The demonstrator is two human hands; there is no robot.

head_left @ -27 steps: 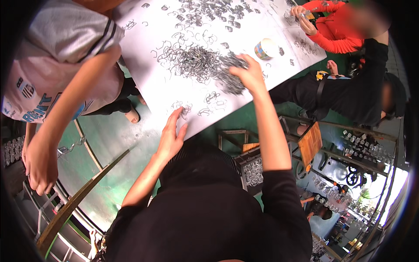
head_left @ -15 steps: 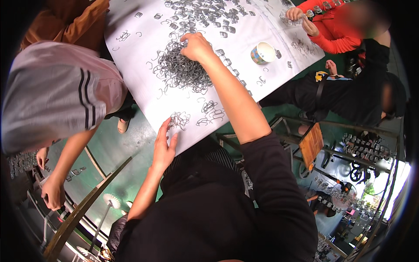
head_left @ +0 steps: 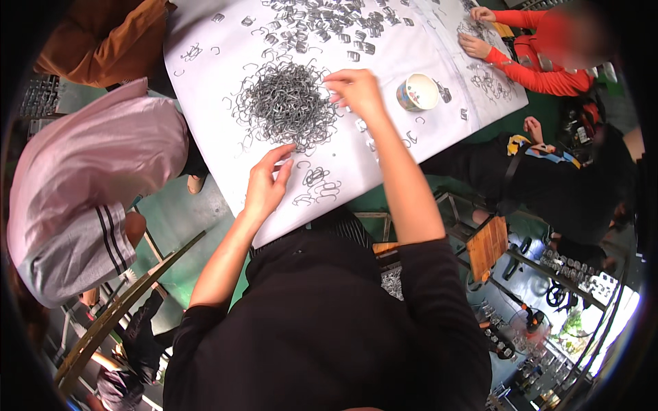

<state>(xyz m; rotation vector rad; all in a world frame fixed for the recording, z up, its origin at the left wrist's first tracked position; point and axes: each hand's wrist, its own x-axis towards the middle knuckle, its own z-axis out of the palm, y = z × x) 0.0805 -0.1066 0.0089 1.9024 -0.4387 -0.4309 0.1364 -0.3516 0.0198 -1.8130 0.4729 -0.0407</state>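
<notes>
A heap of bent wire clips (head_left: 286,104) is shown on the white sheet (head_left: 205,75). The right hand (head_left: 356,92) is placed at the heap's right edge, fingers pinched on a clip or two. The left hand (head_left: 266,181) is held open, empty, just below the heap, beside loose clips (head_left: 319,183). A cup (head_left: 418,92) stands right of the heap. The clips are judged light, stiff and prone to tangling; single pieces are best pinched at the heap's edge.
</notes>
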